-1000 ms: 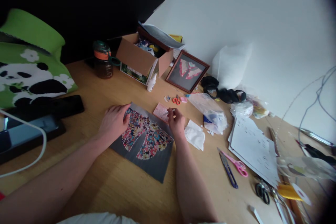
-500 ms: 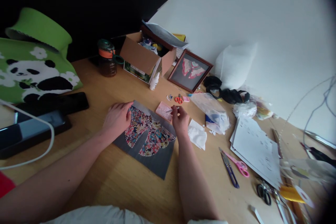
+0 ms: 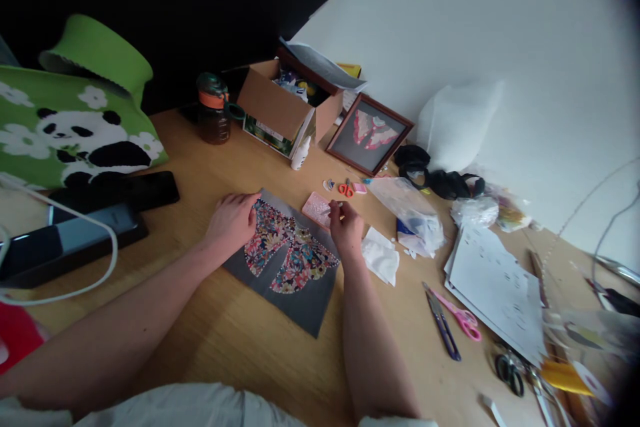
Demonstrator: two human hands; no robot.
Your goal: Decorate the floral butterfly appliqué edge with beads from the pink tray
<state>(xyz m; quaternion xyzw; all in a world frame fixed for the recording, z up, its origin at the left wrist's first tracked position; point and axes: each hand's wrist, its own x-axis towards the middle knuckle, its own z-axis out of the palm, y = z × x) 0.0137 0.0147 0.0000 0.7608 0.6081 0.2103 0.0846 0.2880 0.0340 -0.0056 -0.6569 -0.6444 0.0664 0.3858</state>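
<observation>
A grey cloth (image 3: 294, 314) lies on the table with a floral-patterned butterfly (image 3: 306, 268) on it, edged with small pale beads or gems. My left hand (image 3: 233, 219) rests over its upper left corner, fingers stretched out and holding nothing. Beyond the cloth's far edge is a small pink tray (image 3: 314, 205) with tiny glittery pieces inside. My right hand (image 3: 347, 227) is at the tray's right side, fingers pinched round a thin pale tool (image 3: 340, 204). Most of that tool is hidden by the fingers, and its exact kind does not show.
Orange-handled scissors (image 3: 345, 188) and a glue bottle (image 3: 301, 154) stand beyond the tray. Crumpled tissue (image 3: 380, 256), snips (image 3: 442, 322), pink scissors (image 3: 459, 315) and papers (image 3: 495, 287) lie rightward. A framed butterfly (image 3: 371, 133), cardboard box (image 3: 275, 107) and drink bottle (image 3: 214, 110) are behind.
The whole view has shifted slightly, so things appear further right. My right hand stays at the tray, its tool tip now less visible. The left hand keeps its place on the cloth.
</observation>
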